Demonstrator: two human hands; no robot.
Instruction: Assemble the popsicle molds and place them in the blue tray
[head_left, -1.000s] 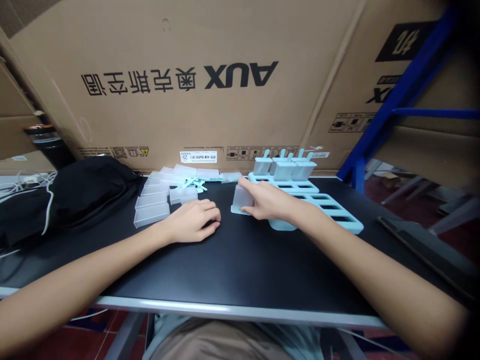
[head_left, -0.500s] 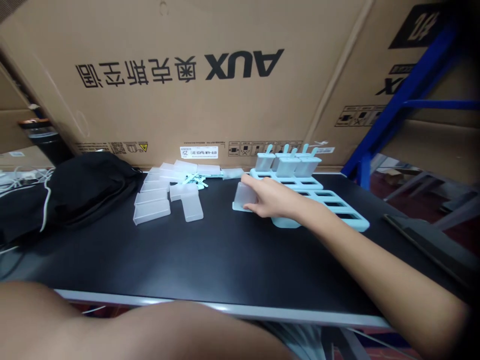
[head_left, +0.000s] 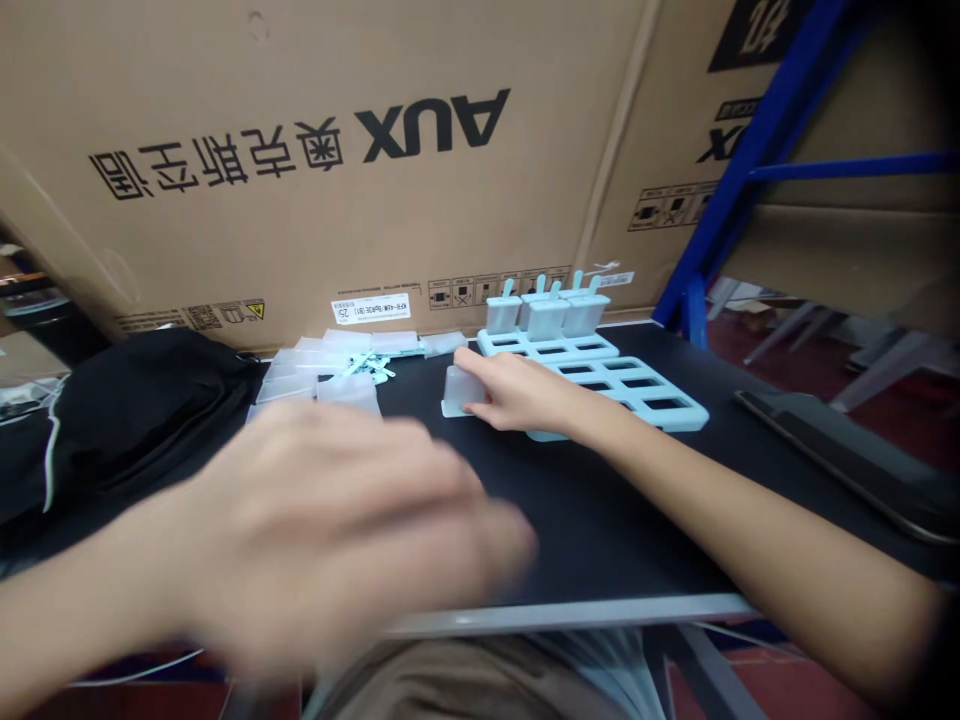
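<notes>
My right hand is closed round a clear mold cup with a light blue rim at its base, on the dark table. Beyond and beside that hand lie light blue slotted frames; several capped cups with blue stick handles stand upright in the rear one. Loose clear cups are grouped at the left, with a pile of small blue sticks among them. My left hand is smeared by motion in the foreground, above the table's front part; its fingers are too blurred to read.
Large cardboard boxes stand behind the table. A black cloth bag and a dark cylinder are at the left. At the right are a blue metal post and a flat dark object.
My left hand has come into view over the table's front, hiding part of the loose cups. The view has shifted, while my right hand keeps hold of the same cup.
</notes>
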